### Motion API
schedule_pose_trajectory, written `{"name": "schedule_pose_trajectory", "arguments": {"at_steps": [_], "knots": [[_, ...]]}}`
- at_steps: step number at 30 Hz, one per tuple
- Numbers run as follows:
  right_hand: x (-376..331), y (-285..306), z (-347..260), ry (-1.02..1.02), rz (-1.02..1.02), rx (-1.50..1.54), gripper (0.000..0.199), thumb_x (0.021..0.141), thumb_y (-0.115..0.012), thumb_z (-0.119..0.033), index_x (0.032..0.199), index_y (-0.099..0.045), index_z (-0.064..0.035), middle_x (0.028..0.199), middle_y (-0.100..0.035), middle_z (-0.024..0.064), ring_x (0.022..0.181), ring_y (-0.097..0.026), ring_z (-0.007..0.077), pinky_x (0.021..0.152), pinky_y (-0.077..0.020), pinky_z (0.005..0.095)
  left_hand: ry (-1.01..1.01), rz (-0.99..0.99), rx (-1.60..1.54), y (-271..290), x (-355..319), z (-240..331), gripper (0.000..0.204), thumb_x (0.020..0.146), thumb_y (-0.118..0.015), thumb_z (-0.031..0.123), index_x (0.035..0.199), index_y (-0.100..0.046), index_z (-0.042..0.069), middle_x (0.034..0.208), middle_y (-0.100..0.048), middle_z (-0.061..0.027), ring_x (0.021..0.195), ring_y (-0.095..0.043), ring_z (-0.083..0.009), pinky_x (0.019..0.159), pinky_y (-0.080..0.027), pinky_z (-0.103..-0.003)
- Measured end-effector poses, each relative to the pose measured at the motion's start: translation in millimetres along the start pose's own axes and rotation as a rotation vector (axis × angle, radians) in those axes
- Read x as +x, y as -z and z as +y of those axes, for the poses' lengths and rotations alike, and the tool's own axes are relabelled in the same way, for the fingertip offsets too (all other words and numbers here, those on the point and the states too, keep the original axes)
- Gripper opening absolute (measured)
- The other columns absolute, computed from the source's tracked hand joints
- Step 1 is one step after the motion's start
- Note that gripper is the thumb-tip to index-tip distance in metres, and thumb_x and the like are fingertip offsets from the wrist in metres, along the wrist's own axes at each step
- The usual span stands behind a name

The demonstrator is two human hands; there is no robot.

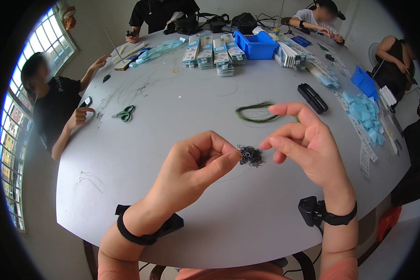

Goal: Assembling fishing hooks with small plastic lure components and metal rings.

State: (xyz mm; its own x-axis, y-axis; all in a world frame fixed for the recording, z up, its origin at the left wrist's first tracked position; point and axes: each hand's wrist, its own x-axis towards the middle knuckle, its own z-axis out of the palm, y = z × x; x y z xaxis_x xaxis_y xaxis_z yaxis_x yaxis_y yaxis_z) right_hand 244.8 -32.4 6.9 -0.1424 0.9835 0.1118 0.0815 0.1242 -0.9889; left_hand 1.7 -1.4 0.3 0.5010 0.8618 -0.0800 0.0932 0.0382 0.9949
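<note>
My left hand is held over the table with thumb and forefinger pinched together. What sits in the pinch is too small to make out. Just beyond those fingertips lies a tangled heap of small black hooks. My right hand hovers to the right of the heap, its forefinger stretched out and the other fingers loosely bent, with nothing visible in it. Past the right fingertips lies a coil of thin green line. A faint thin strand curves over the table below the heap.
Green-handled scissors lie left; a black case lies right. Stacked packets and a blue bin stand at the back. Light-blue strips pile up at the right edge. Several other people sit around the table.
</note>
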Motion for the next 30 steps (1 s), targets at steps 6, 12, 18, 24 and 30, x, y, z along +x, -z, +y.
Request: {"name": "schedule_pose_trajectory", "arguments": {"at_steps": [6, 12, 18, 24, 30], "knots": [[-1, -11, 2, -0.019, 0.001, -0.001, 0.018, 0.097, -0.067, -0.005, 0.114, -0.064, 0.0025, 0.094, -0.076, 0.0116, 0.079, -0.069, 0.0104, 0.073, -0.0568, 0.0243, -0.012, -0.036, -0.003, 0, 1, -2, 0.016, 0.098, -0.07, 0.018, 0.097, -0.066, 0.002, 0.09, -0.066, 0.0003, 0.082, -0.057, -0.0048, 0.074, -0.045, -0.021], [-6, -17, 0, 0.177, 0.06, -0.277, 0.003, 0.092, -0.071, -0.001, 0.093, -0.071, 0.0013, 0.086, -0.073, 0.0051, 0.072, -0.065, 0.0081, 0.067, -0.0526, 0.0217, -0.03, -0.048, -0.015, 1, 3, -6, 0.017, 0.098, -0.069, 0.017, 0.099, -0.066, 0.0, 0.093, -0.067, -0.0031, 0.087, -0.064, -0.01, 0.081, -0.052, -0.026], [-5, -24, 5, 0.361, 0.119, -0.398, 0.005, 0.086, -0.074, 0.0, 0.089, -0.07, -0.0016, 0.076, -0.069, 0.0012, 0.064, -0.06, 0.0057, 0.057, -0.0467, 0.0211, 0.001, -0.05, 0.061, 1, 3, -6, 0.018, 0.098, -0.07, 0.016, 0.101, -0.066, -0.001, 0.096, -0.069, -0.0052, 0.09, -0.067, -0.0118, 0.083, -0.054, -0.027], [-7, -26, 4, 0.405, 0.094, -0.459, 0.007, 0.085, -0.073, -0.002, 0.087, -0.067, -0.0057, 0.073, -0.066, 0.002, 0.061, -0.063, 0.0093, 0.053, -0.0464, 0.0237, 0.001, -0.047, 0.096, -1, 1, -5, 0.019, 0.099, -0.07, 0.016, 0.102, -0.066, -0.002, 0.097, -0.07, -0.0071, 0.092, -0.069, -0.0135, 0.084, -0.056, -0.028], [-4, -26, 5, 0.466, 0.08, -0.48, 0.008, 0.085, -0.073, -0.001, 0.088, -0.067, -0.0052, 0.073, -0.066, 0.0026, 0.06, -0.063, 0.0117, 0.052, -0.046, 0.0253, -0.011, -0.033, 0.082, -2, 1, -5, 0.018, 0.1, -0.069, 0.015, 0.103, -0.066, -0.003, 0.098, -0.071, -0.0079, 0.094, -0.07, -0.0152, 0.086, -0.056, -0.029]]}}
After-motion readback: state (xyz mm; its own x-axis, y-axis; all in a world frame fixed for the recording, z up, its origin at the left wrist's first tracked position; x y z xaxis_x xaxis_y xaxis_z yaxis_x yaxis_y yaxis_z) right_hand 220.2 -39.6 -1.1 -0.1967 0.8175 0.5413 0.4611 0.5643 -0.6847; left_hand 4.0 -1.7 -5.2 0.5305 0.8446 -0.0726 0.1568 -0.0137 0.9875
